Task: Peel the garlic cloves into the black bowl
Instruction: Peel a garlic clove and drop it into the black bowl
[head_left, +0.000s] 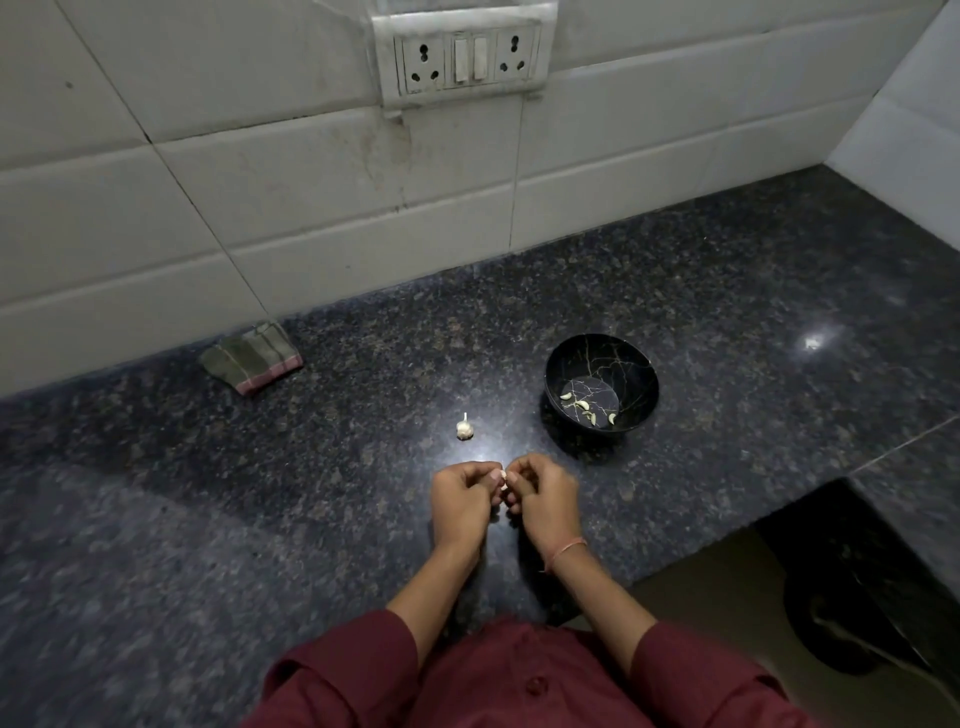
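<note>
Left hand (460, 499) and right hand (543, 493) both pinch one garlic clove (503, 475); it likely handles light, firm, papery-skinned, best nipped at its tip.

Both hands (506, 491) pinch garlic clove (503, 475); peeled cloves (584, 408) in black bowl (644, 384); garlic bulb (464, 428) nearby
</note>
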